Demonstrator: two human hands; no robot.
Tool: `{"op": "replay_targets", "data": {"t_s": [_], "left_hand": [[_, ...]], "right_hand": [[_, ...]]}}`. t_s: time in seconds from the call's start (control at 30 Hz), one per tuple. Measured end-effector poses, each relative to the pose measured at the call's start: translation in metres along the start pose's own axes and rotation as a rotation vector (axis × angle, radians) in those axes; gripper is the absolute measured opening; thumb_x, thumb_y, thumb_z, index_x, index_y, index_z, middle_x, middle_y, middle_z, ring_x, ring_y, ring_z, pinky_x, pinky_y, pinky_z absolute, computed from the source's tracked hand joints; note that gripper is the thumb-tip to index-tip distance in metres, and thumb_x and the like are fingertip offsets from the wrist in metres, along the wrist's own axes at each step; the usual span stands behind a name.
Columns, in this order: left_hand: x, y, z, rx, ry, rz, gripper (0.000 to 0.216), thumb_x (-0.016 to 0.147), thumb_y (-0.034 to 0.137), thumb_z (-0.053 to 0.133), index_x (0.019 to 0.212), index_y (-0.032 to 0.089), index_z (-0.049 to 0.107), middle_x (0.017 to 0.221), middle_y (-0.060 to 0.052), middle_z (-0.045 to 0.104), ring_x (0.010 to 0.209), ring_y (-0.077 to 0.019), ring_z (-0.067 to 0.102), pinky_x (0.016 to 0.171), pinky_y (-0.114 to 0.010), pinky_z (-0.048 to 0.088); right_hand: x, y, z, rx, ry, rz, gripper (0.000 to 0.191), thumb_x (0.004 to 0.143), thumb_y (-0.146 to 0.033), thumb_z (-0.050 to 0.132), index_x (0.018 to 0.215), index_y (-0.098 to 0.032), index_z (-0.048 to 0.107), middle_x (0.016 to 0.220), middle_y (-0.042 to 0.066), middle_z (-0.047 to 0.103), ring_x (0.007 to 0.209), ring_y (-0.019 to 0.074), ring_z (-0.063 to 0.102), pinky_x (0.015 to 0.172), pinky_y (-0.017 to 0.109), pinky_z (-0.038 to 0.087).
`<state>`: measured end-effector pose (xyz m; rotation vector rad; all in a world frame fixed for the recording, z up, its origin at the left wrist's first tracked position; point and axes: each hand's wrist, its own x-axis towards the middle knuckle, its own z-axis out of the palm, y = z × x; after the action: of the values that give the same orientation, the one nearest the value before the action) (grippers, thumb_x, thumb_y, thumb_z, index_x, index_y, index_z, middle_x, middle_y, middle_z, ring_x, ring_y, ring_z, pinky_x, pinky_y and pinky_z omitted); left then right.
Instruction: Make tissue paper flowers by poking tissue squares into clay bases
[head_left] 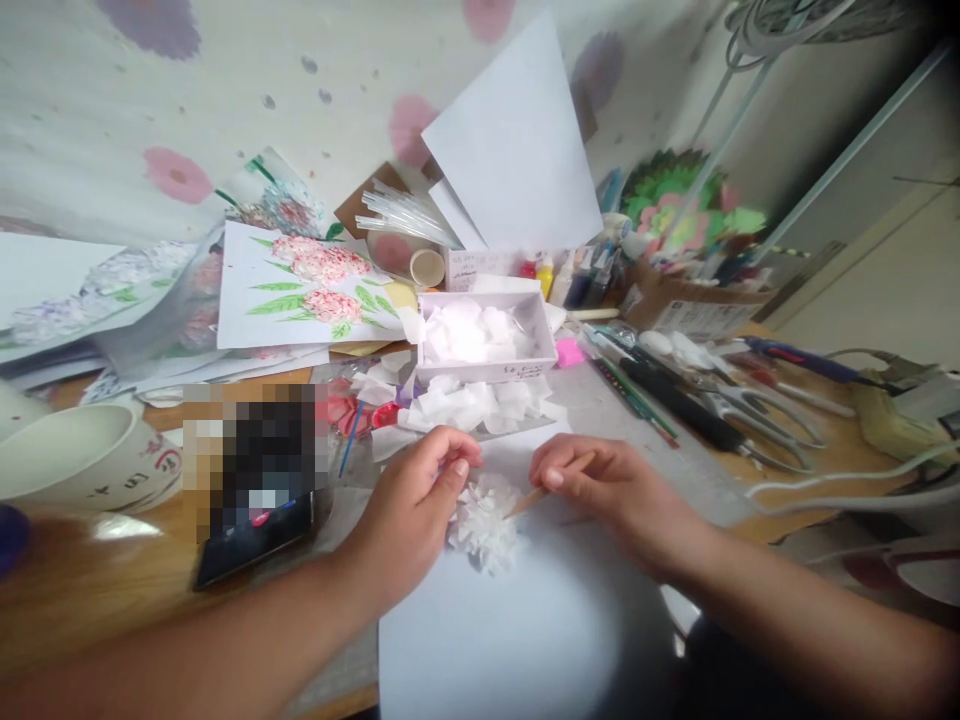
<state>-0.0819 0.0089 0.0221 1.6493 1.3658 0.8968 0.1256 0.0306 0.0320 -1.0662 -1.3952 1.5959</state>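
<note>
A white crumpled tissue-paper flower lies on a white sheet of paper at the near edge of the desk. My left hand rests at the flower's left side, fingers curled, thumb and forefinger pinched over its top. My right hand is closed on a thin wooden stick, whose tip touches the flower's right side. Behind the hands stands a small white box full of white tissue squares, with several more squares loose in front of it.
A phone and a white mug are at the left. Flower paintings lean at the back left. Scissors, pens and brushes lie at the right, with cables and a box of paint bottles behind.
</note>
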Motion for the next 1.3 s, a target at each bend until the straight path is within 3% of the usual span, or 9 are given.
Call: {"op": "replay_targets", "data": {"t_s": [0.1, 0.2, 0.3, 0.4, 0.6, 0.87, 1.3], "left_hand": [[0.0, -0.001, 0.0, -0.002, -0.01, 0.004, 0.016, 0.09, 0.029, 0.039, 0.09, 0.021, 0.052, 0.082, 0.0, 0.056, 0.074, -0.0144, 0.053, 0.064, -0.025, 0.041], [0.001, -0.001, 0.001, 0.016, -0.017, -0.017, 0.015, 0.088, 0.027, 0.038, 0.087, 0.02, 0.052, 0.075, 0.002, 0.053, 0.066, -0.0129, 0.051, 0.058, -0.024, 0.04], [0.002, 0.0, 0.001, 0.048, -0.009, -0.017, 0.014, 0.087, 0.023, 0.039, 0.087, 0.02, 0.053, 0.072, 0.002, 0.052, 0.065, -0.013, 0.05, 0.059, -0.025, 0.039], [0.002, 0.0, 0.001, 0.065, 0.001, 0.01, 0.014, 0.086, 0.019, 0.04, 0.086, 0.019, 0.054, 0.08, 0.0, 0.056, 0.074, -0.0147, 0.052, 0.067, -0.027, 0.04], [0.0, -0.002, 0.002, 0.054, 0.021, 0.049, 0.016, 0.083, 0.013, 0.041, 0.087, 0.019, 0.056, 0.084, 0.0, 0.059, 0.08, -0.0152, 0.055, 0.07, -0.027, 0.041], [0.003, -0.009, 0.005, 0.042, 0.044, 0.091, 0.021, 0.078, 0.006, 0.043, 0.084, 0.02, 0.057, 0.084, 0.002, 0.06, 0.081, -0.0137, 0.055, 0.073, -0.026, 0.042], [0.004, -0.014, 0.006, 0.042, 0.054, 0.1, 0.023, 0.078, 0.005, 0.041, 0.084, 0.021, 0.056, 0.083, 0.004, 0.06, 0.08, -0.0114, 0.055, 0.071, -0.023, 0.041]], "right_hand": [[-0.002, 0.003, -0.003, 0.037, 0.09, 0.005, 0.025, 0.074, -0.039, 0.068, 0.072, -0.015, 0.06, 0.067, 0.001, 0.059, 0.057, 0.0113, 0.052, 0.054, 0.023, 0.041], [-0.005, 0.003, -0.005, 0.028, 0.126, -0.083, 0.021, 0.075, -0.036, 0.068, 0.071, -0.016, 0.061, 0.072, 0.002, 0.059, 0.066, 0.0133, 0.055, 0.06, 0.025, 0.043], [-0.012, -0.002, -0.002, -0.19, 0.045, -0.311, 0.013, 0.078, -0.028, 0.066, 0.071, -0.018, 0.064, 0.079, 0.004, 0.062, 0.077, 0.0158, 0.058, 0.072, 0.029, 0.044], [-0.02, -0.011, 0.007, -0.509, -0.069, -0.577, 0.005, 0.082, -0.021, 0.061, 0.079, -0.019, 0.064, 0.082, 0.006, 0.061, 0.078, 0.0156, 0.059, 0.072, 0.029, 0.046], [-0.021, -0.011, 0.019, -0.77, -0.13, -0.729, 0.006, 0.084, -0.017, 0.058, 0.088, -0.019, 0.062, 0.083, 0.006, 0.061, 0.077, 0.0159, 0.057, 0.069, 0.029, 0.047], [-0.013, -0.007, 0.025, -0.938, -0.129, -0.762, 0.007, 0.084, -0.012, 0.056, 0.085, -0.017, 0.06, 0.083, 0.005, 0.061, 0.076, 0.0159, 0.054, 0.068, 0.03, 0.044], [0.003, -0.02, 0.039, -1.157, -0.239, -0.535, 0.014, 0.085, -0.017, 0.053, 0.072, -0.016, 0.055, 0.075, 0.003, 0.058, 0.073, 0.0166, 0.052, 0.068, 0.031, 0.04]]}}
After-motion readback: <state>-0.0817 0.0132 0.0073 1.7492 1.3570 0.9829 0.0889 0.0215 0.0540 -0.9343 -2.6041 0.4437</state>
